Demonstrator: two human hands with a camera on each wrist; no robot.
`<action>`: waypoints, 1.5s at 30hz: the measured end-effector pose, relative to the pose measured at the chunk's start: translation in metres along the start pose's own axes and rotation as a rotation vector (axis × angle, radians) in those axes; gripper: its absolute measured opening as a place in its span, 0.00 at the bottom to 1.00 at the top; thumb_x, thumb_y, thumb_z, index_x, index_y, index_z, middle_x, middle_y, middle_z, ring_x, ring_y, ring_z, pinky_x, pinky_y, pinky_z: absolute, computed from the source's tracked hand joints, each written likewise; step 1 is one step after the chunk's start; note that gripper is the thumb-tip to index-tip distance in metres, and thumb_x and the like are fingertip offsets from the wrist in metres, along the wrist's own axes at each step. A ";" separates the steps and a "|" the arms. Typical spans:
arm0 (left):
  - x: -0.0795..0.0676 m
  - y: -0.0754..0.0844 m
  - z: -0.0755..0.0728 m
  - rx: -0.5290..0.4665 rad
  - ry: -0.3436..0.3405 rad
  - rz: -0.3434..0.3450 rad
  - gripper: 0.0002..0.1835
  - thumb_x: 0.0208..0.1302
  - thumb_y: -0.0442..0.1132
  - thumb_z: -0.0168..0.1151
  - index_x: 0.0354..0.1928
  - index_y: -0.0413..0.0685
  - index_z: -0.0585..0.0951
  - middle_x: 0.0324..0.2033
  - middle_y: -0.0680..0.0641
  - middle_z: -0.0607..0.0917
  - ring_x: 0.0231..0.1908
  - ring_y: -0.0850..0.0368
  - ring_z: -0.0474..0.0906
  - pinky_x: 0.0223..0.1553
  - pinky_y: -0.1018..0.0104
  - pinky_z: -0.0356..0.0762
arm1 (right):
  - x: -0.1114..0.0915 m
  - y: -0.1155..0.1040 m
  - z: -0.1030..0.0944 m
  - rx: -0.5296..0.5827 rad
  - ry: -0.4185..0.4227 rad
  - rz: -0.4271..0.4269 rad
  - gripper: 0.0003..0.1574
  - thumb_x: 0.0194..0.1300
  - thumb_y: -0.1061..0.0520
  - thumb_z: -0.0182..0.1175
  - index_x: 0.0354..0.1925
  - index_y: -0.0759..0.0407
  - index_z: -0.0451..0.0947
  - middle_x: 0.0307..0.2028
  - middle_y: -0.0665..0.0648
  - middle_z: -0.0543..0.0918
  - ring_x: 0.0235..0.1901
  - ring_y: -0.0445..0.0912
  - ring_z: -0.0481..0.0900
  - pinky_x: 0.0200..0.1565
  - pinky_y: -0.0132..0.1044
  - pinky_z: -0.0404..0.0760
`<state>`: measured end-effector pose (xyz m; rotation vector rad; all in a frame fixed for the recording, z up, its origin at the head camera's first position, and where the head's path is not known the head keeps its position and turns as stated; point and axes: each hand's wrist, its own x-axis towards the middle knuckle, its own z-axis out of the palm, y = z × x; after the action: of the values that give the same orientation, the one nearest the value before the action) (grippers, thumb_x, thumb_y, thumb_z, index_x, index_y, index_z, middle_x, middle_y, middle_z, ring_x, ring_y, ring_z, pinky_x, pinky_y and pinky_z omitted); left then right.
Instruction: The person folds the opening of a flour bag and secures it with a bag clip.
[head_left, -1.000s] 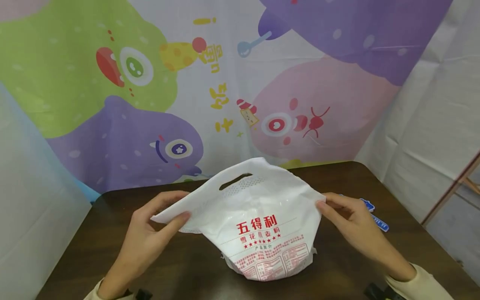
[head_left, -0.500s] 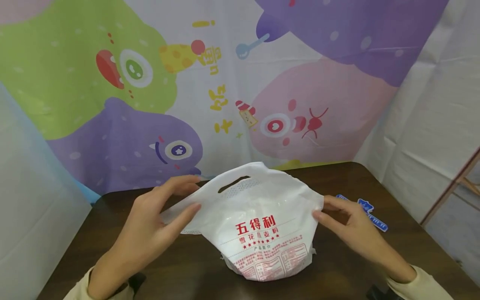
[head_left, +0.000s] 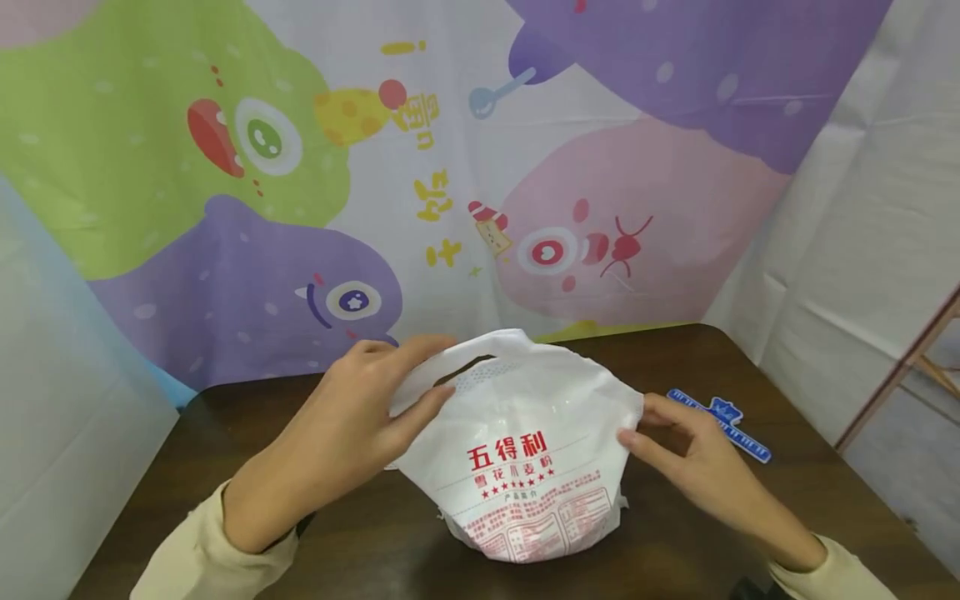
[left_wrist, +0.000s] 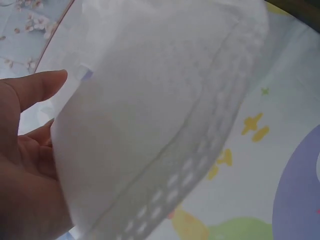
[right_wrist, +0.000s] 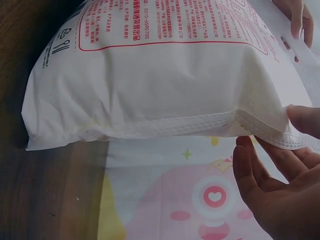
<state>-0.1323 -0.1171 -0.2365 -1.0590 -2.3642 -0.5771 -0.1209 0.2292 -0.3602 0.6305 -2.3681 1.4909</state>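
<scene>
A white woven flour bag (head_left: 517,433) with red printing stands on the table, its cut-out handle slot at the top tilted to the left. My right hand (head_left: 697,458) pinches the bag's upper right corner between thumb and fingers. At the left side of the slot, my left hand (head_left: 345,433) reaches around the bag's top edge. In the left wrist view its thumb (left_wrist: 47,87) is held straight and apart from the bag, and the other fingers are partly hidden behind it. The right wrist view shows the stitched side seam (right_wrist: 185,124) running to the pinched corner.
A blue bar with white marks and a crest-shaped piece (head_left: 722,417) lies right of the bag on the dark wooden table (head_left: 795,517). A cartoon-printed cloth (head_left: 465,292) hangs behind the table, with white sheeting (head_left: 817,250) at the right.
My left hand has let go of the bag's left corner and moved right along the top edge to the handle slot. The right hand keeps its pinch, and more of the blue bar shows.
</scene>
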 end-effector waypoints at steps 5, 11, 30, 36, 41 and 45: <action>0.003 -0.003 0.006 0.043 0.002 0.037 0.12 0.67 0.36 0.65 0.51 0.51 0.82 0.19 0.60 0.78 0.29 0.55 0.76 0.39 0.57 0.74 | 0.000 0.001 0.002 0.022 0.001 -0.022 0.14 0.67 0.66 0.63 0.50 0.56 0.80 0.40 0.52 0.86 0.43 0.43 0.85 0.44 0.31 0.82; 0.002 -0.012 0.009 0.044 0.019 0.051 0.03 0.69 0.37 0.62 0.42 0.53 0.81 0.16 0.61 0.72 0.27 0.57 0.73 0.32 0.61 0.70 | 0.000 0.001 0.004 -0.028 0.038 -0.054 0.10 0.67 0.66 0.62 0.37 0.51 0.76 0.30 0.50 0.83 0.31 0.41 0.78 0.31 0.34 0.76; 0.002 -0.022 0.000 0.075 0.106 0.057 0.13 0.64 0.30 0.65 0.47 0.54 0.86 0.29 0.59 0.87 0.29 0.56 0.78 0.36 0.56 0.74 | 0.007 0.017 0.009 -0.118 0.250 -0.371 0.23 0.46 0.80 0.69 0.40 0.62 0.87 0.34 0.53 0.89 0.36 0.36 0.85 0.38 0.24 0.80; 0.008 -0.016 0.002 0.058 0.099 0.074 0.11 0.65 0.31 0.64 0.47 0.52 0.85 0.29 0.57 0.87 0.31 0.55 0.80 0.37 0.56 0.74 | 0.003 0.020 0.002 -0.062 0.165 -0.334 0.23 0.51 0.78 0.68 0.43 0.59 0.85 0.37 0.53 0.86 0.37 0.40 0.82 0.40 0.26 0.80; 0.008 -0.015 0.003 0.052 0.077 0.071 0.10 0.67 0.33 0.63 0.47 0.54 0.84 0.28 0.58 0.86 0.33 0.56 0.81 0.39 0.55 0.74 | -0.005 0.021 -0.008 0.180 -0.075 -0.080 0.19 0.63 0.74 0.62 0.51 0.62 0.77 0.45 0.57 0.82 0.44 0.49 0.84 0.46 0.35 0.82; 0.008 -0.016 0.002 0.078 0.107 0.096 0.11 0.65 0.32 0.64 0.47 0.53 0.85 0.28 0.57 0.87 0.29 0.57 0.79 0.34 0.58 0.72 | -0.003 0.023 -0.010 0.184 -0.109 -0.054 0.16 0.65 0.72 0.61 0.50 0.62 0.77 0.46 0.57 0.81 0.45 0.50 0.83 0.46 0.36 0.82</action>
<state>-0.1499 -0.1218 -0.2360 -1.0729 -2.2127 -0.4896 -0.1294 0.2476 -0.3753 0.8317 -2.2879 1.7046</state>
